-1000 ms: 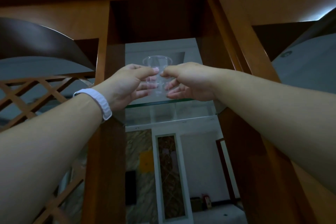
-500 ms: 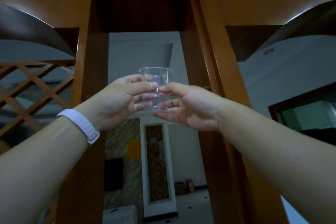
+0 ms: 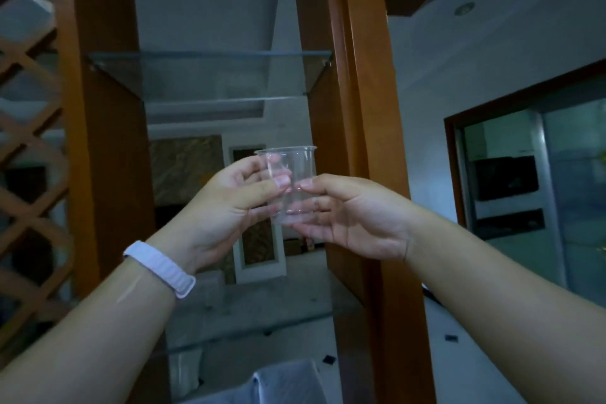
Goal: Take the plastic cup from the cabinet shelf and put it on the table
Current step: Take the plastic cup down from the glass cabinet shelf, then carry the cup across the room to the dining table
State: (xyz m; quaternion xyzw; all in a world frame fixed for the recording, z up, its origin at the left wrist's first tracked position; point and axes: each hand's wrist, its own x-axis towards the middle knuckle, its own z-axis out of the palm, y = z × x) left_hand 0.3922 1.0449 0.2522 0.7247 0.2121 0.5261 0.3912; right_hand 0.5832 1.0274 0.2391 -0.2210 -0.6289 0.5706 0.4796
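A clear plastic cup stands upright in the air, held between both hands in front of the wooden cabinet. My left hand, with a white band on its wrist, grips the cup's left side. My right hand grips the right side and cups under its base. The thumbs nearly meet on the front of the cup. The glass shelf hangs well above the cup. No table is in view.
Wooden cabinet posts rise left and right of the open shelf bay. A wooden lattice fills the left edge. A lower glass shelf lies below the hands. A dark-framed window is on the right.
Both hands have brought the cup off the glass shelf, down and toward me. The view has tilted downward, so the shelf now sits above the cup.
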